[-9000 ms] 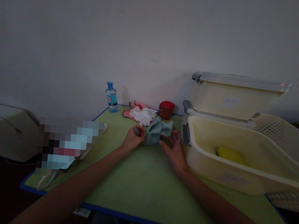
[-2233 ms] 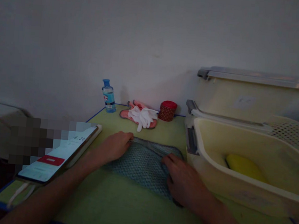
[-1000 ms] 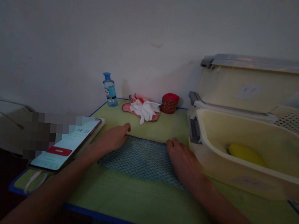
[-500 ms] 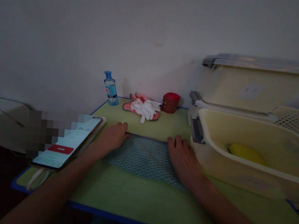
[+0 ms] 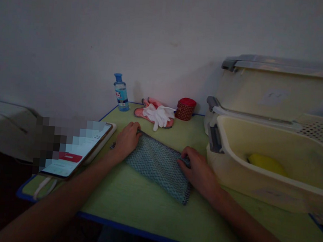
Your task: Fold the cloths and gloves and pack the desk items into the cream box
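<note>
A blue-green woven cloth (image 5: 159,165) lies flat on the green table (image 5: 142,206), slanting from far left to near right. My left hand (image 5: 127,140) rests on its far left corner with the fingers curled over the edge. My right hand (image 5: 198,171) sits on the cloth's right edge, fingers bent and pinching the fabric. Both forearms reach in from the bottom of the view.
A phone (image 5: 76,149) with a lit screen lies at the left. Along the wall stand a small blue bottle (image 5: 120,93), pink and white gloves (image 5: 156,113) and a red tub (image 5: 185,108). A cream bin (image 5: 269,183) holding a yellow object (image 5: 263,164) fills the right side.
Nine seconds ago the cloth was bunched between my hands; then it lay spread flat. In the last half second it has turned askew, and my right hand has curled onto its edge.
</note>
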### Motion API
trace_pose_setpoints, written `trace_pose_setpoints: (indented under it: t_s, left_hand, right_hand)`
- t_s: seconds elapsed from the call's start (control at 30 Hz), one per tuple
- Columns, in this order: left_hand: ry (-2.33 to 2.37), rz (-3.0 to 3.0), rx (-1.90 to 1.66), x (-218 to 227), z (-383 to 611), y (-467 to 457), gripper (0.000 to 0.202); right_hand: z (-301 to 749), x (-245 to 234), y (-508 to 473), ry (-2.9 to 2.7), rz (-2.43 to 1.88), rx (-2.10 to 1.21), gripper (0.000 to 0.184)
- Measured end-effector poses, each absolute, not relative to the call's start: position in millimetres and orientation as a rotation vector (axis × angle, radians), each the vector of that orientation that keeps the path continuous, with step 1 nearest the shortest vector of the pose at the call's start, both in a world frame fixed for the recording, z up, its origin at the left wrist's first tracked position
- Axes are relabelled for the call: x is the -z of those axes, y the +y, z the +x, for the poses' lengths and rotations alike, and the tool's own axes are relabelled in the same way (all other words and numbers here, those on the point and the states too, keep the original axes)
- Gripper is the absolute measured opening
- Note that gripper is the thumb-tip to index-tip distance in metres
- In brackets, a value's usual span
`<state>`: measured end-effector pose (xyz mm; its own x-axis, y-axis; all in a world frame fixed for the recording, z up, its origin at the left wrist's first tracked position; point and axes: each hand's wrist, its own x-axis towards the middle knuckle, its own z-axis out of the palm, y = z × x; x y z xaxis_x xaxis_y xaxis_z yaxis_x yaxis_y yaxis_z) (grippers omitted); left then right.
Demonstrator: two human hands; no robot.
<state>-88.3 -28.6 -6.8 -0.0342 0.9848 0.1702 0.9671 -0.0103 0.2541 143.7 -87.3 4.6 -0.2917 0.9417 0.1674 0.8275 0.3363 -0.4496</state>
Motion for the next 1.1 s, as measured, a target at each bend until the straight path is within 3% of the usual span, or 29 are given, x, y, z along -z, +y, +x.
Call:
trace_pose_setpoints:
  t_s: [0.37,0.57,0.9,1.1]
  left_hand:
    - [2.138,2.111,-0.605,14.4,-94.9,-23.6,0.015]
    - [2.125,2.113,-0.720,18.1,-97.0,-21.2,0.013]
    - [2.216,2.038,-0.873,21.0,-96.0,-20.4,0.013]
    - [2.290,2.036,-0.708,18.7,-100.8,-18.4,0.020]
  right_hand:
    - [141.0,-2.0,-87.0,-1.806,-1.434,-0.811,0.018]
    - [142.3,-0.9,-86.4,-1.878,-1.488,-0.657,0.009]
    - [143.8,2.2,-84.9,-2.021,-1.389,-0.386,0.022]
    - [144.7,2.4,-84.3,-2.025,-1.413,-0.415,0.026]
